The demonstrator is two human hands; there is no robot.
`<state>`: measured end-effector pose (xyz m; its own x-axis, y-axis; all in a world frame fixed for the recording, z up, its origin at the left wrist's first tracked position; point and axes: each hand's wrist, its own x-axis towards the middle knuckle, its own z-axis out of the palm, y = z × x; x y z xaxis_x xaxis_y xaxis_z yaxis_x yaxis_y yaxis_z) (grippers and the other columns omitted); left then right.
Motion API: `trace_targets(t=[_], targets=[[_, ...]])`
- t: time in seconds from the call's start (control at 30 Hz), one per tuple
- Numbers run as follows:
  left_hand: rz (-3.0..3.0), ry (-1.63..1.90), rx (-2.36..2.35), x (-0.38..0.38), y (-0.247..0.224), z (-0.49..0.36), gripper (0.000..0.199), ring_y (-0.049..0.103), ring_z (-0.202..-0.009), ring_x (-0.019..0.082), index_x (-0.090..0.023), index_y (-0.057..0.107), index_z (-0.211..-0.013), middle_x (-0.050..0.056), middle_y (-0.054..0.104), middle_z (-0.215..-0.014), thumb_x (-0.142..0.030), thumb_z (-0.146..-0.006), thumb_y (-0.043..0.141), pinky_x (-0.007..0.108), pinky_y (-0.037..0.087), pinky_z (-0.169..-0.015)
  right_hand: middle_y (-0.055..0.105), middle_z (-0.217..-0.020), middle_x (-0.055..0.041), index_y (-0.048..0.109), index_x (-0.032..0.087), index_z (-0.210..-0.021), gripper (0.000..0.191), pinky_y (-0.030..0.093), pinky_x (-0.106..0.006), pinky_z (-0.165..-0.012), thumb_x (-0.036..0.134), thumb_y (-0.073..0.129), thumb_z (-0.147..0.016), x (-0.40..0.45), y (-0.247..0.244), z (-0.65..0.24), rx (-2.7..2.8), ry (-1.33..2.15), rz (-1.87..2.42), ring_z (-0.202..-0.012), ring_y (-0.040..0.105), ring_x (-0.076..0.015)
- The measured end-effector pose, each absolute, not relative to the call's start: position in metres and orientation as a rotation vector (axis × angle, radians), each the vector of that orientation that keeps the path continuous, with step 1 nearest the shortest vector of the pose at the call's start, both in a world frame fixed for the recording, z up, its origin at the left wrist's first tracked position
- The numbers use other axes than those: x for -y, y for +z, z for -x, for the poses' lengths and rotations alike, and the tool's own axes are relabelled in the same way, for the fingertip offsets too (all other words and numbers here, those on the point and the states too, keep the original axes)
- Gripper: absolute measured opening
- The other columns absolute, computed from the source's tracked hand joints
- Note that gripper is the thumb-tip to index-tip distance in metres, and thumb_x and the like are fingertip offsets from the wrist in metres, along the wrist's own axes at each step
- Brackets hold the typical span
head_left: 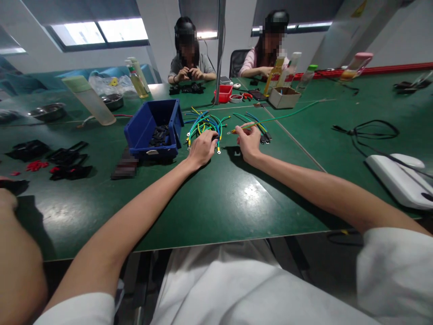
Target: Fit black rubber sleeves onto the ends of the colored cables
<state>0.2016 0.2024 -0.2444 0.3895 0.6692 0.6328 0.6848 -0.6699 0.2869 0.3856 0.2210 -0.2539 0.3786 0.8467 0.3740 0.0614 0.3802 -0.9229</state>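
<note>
Between the thumb and fingers of my right hand (249,142) is a green-and-yellow wire (287,116). A ring terminal (230,132) at its near end points left, and its long tail runs off to the back right. My left hand (202,148) is closed at the front of a loose pile of green, blue and yellow wires (203,121); a small dark piece (215,136) shows at its fingertips, partly hidden. Ring terminals stick out beside that hand. Just behind my right hand lies a smaller bunch of wires (264,132) with black ends.
Left of the pile stands a blue bin (145,131) with small black parts inside. A white device (399,178) and a black cable (375,131) lie at right. Farther back are a cardboard box (284,98), a red tray (223,94), bottles, a metal pole and two seated people.
</note>
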Motion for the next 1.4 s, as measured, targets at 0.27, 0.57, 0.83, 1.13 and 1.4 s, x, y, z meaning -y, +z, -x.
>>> trace_targets(t=[0.27,0.57,0.83,1.13,1.4], targets=[[2.597,-1.131,1.266,-0.208,-0.246,-0.2,0.017,0.061,-0.092,0.021,-0.017,0.06,-0.1,0.008,0.066,-0.099,-0.021,-0.093,0.045,0.035,0.048,-0.086,0.061,-0.067,0.0022,0.049,0.022,-0.08,0.034,0.04,-0.023,-0.044,0.049,0.069,-0.076,-0.223,-0.256,-0.385,1.129,0.661,1.057,-0.047,0.05,-0.0091],[2.627,-1.161,1.28,-0.202,-0.243,-0.202,0.016,0.062,-0.088,0.019,-0.017,0.059,-0.101,0.007,0.066,-0.098,-0.024,-0.091,0.048,0.032,0.048,-0.08,0.064,-0.067,0.0026,0.045,0.023,-0.076,0.04,0.034,-0.022,-0.04,0.052,0.072,-0.073,-0.217,-0.25,-0.381,1.153,0.718,0.989,-0.041,0.044,-0.007],[2.686,-1.341,1.273,-0.212,-0.246,-0.199,0.016,0.064,-0.093,0.019,-0.017,0.061,-0.101,0.007,0.068,-0.101,-0.022,-0.087,0.057,0.032,0.05,-0.086,0.066,-0.067,0.0023,0.045,0.023,-0.077,0.035,0.032,-0.023,-0.039,0.047,0.071,-0.074,-0.216,-0.249,-0.381,1.133,0.743,1.008,-0.04,0.041,-0.007],[2.72,-1.429,1.367,-0.209,-0.243,-0.199,0.016,0.066,-0.087,0.018,-0.018,0.063,-0.096,0.005,0.071,-0.093,-0.03,-0.086,0.062,0.032,0.051,-0.08,0.066,-0.071,0.0008,0.044,0.023,-0.08,0.039,0.034,-0.023,-0.04,0.053,0.068,-0.074,-0.217,-0.25,-0.381,1.145,0.755,1.048,-0.042,0.043,-0.0074],[2.731,-1.387,1.339,-0.208,-0.242,-0.201,0.014,0.065,-0.088,0.018,-0.017,0.066,-0.095,0.005,0.071,-0.095,-0.027,-0.087,0.061,0.033,0.051,-0.084,0.067,-0.071,0.0007,0.046,0.022,-0.079,0.038,0.035,-0.023,-0.041,0.052,0.07,-0.073,-0.214,-0.246,-0.38,1.125,0.765,1.047,-0.042,0.043,-0.0076]])
